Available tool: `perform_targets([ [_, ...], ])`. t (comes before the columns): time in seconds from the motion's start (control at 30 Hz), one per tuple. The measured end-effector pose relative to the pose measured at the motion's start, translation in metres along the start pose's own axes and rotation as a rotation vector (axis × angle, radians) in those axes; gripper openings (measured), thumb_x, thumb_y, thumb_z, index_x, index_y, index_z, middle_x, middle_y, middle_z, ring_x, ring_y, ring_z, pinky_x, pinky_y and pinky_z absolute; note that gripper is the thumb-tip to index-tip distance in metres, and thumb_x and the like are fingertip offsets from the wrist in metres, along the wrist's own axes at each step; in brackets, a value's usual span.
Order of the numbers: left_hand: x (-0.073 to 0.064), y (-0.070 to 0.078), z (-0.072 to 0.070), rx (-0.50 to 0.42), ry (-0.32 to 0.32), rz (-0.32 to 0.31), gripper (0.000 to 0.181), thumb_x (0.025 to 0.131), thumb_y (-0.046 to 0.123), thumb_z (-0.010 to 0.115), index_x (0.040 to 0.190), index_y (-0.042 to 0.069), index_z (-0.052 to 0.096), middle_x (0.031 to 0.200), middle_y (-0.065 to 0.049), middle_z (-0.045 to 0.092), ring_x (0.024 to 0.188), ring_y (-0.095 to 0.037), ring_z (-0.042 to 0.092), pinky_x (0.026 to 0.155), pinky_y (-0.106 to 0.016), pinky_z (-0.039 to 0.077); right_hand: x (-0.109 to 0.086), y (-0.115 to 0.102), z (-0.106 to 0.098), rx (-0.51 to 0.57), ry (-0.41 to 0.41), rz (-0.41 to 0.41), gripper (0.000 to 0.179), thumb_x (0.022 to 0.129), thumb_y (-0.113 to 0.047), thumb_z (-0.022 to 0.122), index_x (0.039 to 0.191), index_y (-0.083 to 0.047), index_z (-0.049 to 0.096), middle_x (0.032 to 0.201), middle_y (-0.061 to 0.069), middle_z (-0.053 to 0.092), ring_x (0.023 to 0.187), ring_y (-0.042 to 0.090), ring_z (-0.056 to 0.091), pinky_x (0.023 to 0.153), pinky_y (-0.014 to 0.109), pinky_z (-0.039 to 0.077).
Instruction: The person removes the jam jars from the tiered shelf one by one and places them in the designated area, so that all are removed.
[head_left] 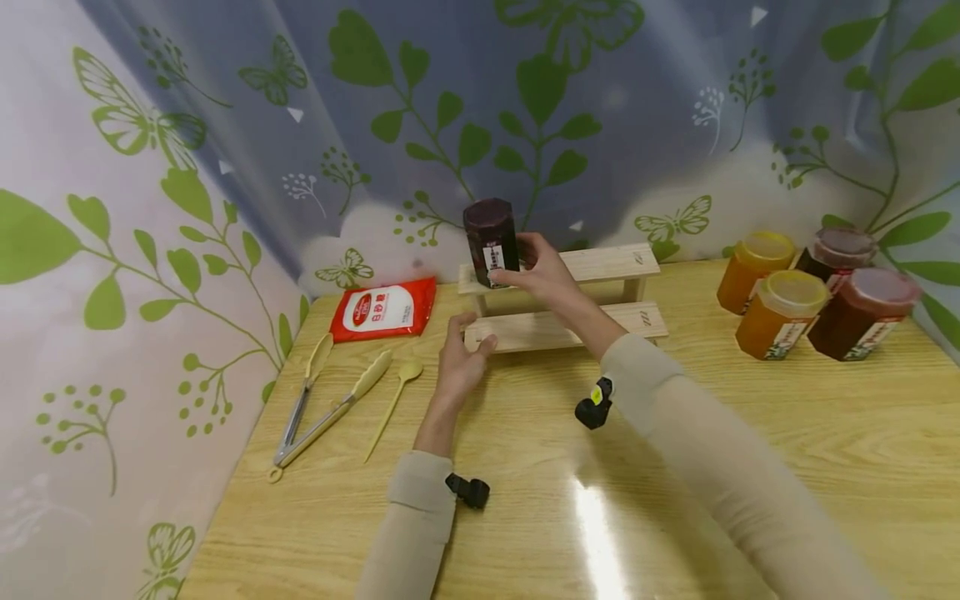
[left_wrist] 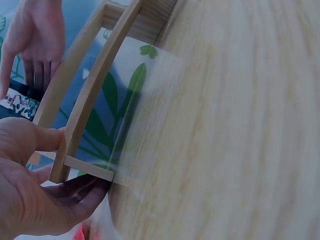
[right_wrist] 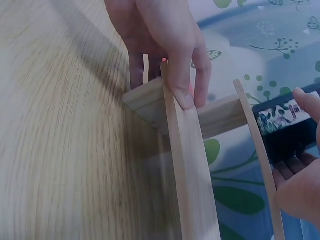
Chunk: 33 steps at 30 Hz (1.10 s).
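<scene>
A dark jam jar [head_left: 491,242] with a purple lid stands upright at the left end of the upper step of a small wooden two-step rack [head_left: 525,331]. My right hand [head_left: 546,279] grips this jar from its right side, thumb across the label. In the right wrist view the jar [right_wrist: 290,125] sits against the upper board, its base right at the wood. My left hand [head_left: 459,358] pinches the left end of the lower step, thumb on top. The left wrist view shows the fingers of that hand [left_wrist: 45,185] curled round the rack's end.
Two yellow-orange jars [head_left: 776,321] and two dark red jars [head_left: 862,321] are grouped at the right. Left of the rack lie a red and white packet [head_left: 384,310], tongs [head_left: 322,425] and a yellow spoon [head_left: 397,396]. A patterned curtain [head_left: 465,108] hangs close behind the rack.
</scene>
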<state>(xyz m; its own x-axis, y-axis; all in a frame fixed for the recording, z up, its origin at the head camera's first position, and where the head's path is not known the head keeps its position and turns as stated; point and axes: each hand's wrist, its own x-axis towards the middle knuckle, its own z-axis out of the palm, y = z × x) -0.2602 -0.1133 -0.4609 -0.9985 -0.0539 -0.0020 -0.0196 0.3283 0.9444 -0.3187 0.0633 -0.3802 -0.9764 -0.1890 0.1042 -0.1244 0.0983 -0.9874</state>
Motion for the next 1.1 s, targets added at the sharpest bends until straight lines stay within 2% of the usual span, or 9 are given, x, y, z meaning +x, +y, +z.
perform_targets([
  [0.17, 0.001, 0.000, 0.001, 0.001, -0.006, 0.004, 0.053, 0.102, 0.019, 0.068, 0.149, 0.014, 0.046, 0.161, -0.020, 0.041, 0.152, -0.039, 0.030, 0.119, -0.058, 0.032, 0.008, -0.003, 0.011, -0.088, 0.057, 0.029, 0.085, 0.088, -0.027, 0.085, 0.155, -0.008, 0.037, 0.144, 0.015, 0.053, 0.130, 0.031, 0.053, 0.107, 0.049, 0.046],
  [0.33, 0.001, 0.002, 0.003, 0.009, -0.010, 0.004, 0.052, 0.102, 0.020, 0.068, 0.149, 0.014, 0.046, 0.160, -0.020, 0.041, 0.152, -0.039, 0.030, 0.118, -0.058, 0.033, 0.012, -0.005, 0.020, -0.145, 0.122, 0.058, 0.085, 0.087, -0.031, 0.086, 0.152, -0.009, 0.037, 0.141, 0.014, 0.055, 0.128, 0.032, 0.055, 0.107, 0.050, 0.046],
  [0.53, 0.001, 0.003, 0.008, 0.011, -0.017, 0.007, 0.052, 0.102, 0.020, 0.068, 0.149, 0.014, 0.046, 0.161, -0.021, 0.041, 0.152, -0.039, 0.030, 0.118, -0.057, 0.033, 0.011, -0.006, 0.019, -0.199, 0.167, 0.045, 0.083, 0.087, -0.032, 0.085, 0.151, -0.008, 0.039, 0.139, 0.015, 0.057, 0.126, 0.033, 0.057, 0.105, 0.051, 0.048],
  [0.83, 0.000, 0.004, 0.006, 0.013, -0.011, -0.008, 0.053, 0.102, 0.021, 0.068, 0.150, 0.016, 0.046, 0.161, -0.021, 0.040, 0.151, -0.038, 0.032, 0.118, -0.057, 0.034, 0.003, -0.001, 0.010, -0.246, 0.143, 0.054, 0.081, 0.089, -0.035, 0.083, 0.153, -0.012, 0.038, 0.139, 0.013, 0.057, 0.127, 0.033, 0.056, 0.104, 0.053, 0.047],
  [1.1, 0.000, 0.000, 0.000, 0.009, -0.001, -0.013, 0.053, 0.102, 0.022, 0.068, 0.150, 0.017, 0.045, 0.161, -0.020, 0.040, 0.151, -0.037, 0.032, 0.117, -0.057, 0.035, -0.009, 0.003, 0.001, -0.255, 0.127, 0.051, 0.079, 0.086, -0.039, 0.085, 0.149, -0.014, 0.045, 0.135, 0.012, 0.061, 0.122, 0.032, 0.059, 0.100, 0.053, 0.049],
])
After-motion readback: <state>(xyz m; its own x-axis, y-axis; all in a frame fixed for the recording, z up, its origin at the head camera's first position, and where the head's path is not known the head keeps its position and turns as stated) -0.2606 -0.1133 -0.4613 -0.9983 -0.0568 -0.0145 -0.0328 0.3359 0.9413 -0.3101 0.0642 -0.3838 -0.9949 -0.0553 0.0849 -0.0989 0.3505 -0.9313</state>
